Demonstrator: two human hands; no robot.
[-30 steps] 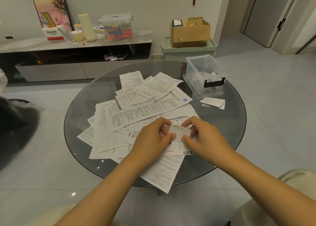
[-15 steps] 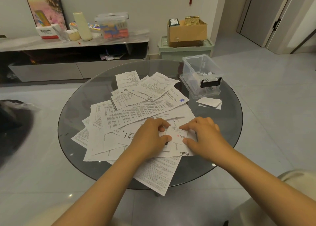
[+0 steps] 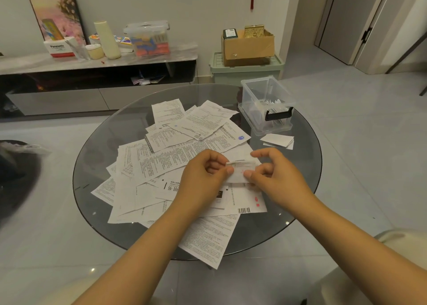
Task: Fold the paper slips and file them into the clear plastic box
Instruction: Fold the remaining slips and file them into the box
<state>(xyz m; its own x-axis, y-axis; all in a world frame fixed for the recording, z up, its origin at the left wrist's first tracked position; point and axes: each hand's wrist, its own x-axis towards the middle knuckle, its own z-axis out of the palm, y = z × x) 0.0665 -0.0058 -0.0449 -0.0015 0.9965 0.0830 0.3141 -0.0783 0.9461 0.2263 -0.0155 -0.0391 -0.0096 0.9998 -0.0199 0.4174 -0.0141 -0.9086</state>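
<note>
Hands, left hand and right hand, pinching folded slip, Panasonic box behind.

Small slip between both hands' fingers

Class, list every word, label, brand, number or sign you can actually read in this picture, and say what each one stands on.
"Panasonic": on the white and red cardboard box on the grey sideboard.
Large printed characters on a white sheet under the left hand: partly covered, not safely readable.
Barcode on the white slip: digits too small.
Printed paper sheets on the round glass table: print too small.
Folded slip pinched by both hands, right hand: red mark, blurred.
</note>
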